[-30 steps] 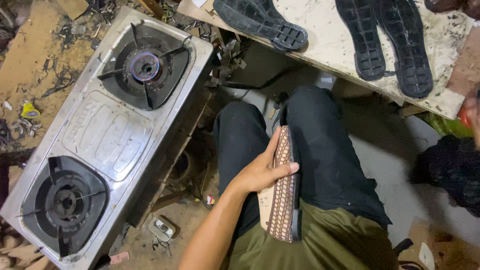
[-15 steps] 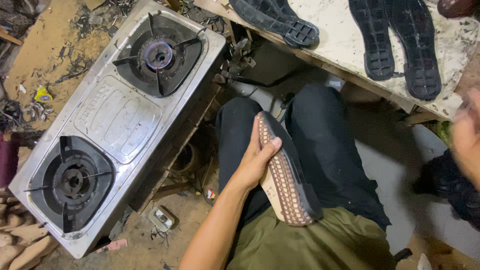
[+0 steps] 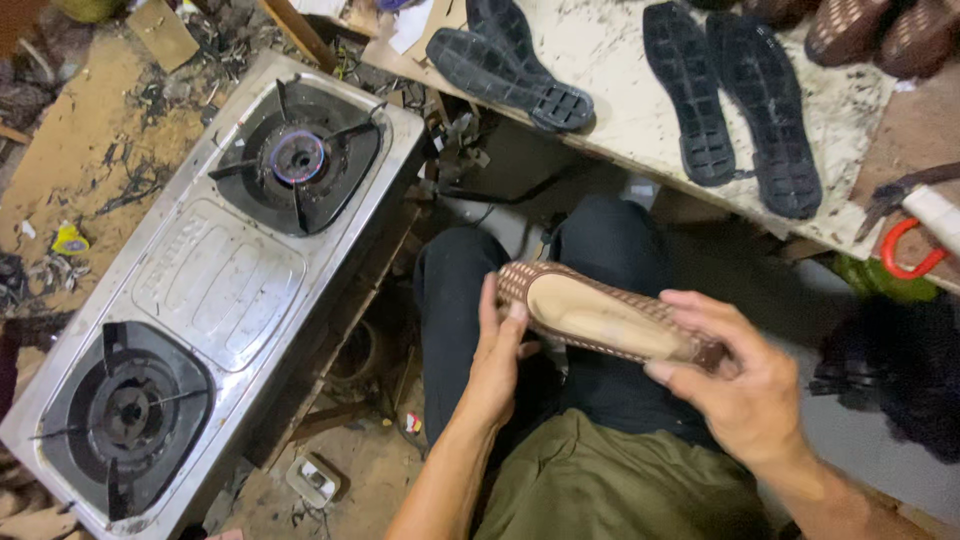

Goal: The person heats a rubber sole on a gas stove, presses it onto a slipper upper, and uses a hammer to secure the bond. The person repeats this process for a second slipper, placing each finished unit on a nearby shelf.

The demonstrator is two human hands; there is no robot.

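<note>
A: Obs. Left hand (image 3: 500, 365) grips the toe end of the woven brown shoe upper (image 3: 600, 315), thumb pressed on its pale bottom; right hand (image 3: 745, 385) clasps the heel end. Shoe lies sole-side up between both hands, above the lap.

B: Handling note?

A: Judgement: keep both ends pinched so the bottom stays level and facing up, fingers off the pale middle, and well apart from the lit burner (image 3: 298, 157) on the gas stove (image 3: 215, 290) left of the left hand.

B: Packages, labels, signs?

A: Small yellow wrapper (image 3: 68, 240) on the floor, far left of the left hand. Small whitish box-like item (image 3: 312, 480) on the floor below-left of that hand; kind unclear. Embossed panel on the stove top. Black soles (image 3: 730, 100) on the surface beyond the right hand carry no visible label.
</note>
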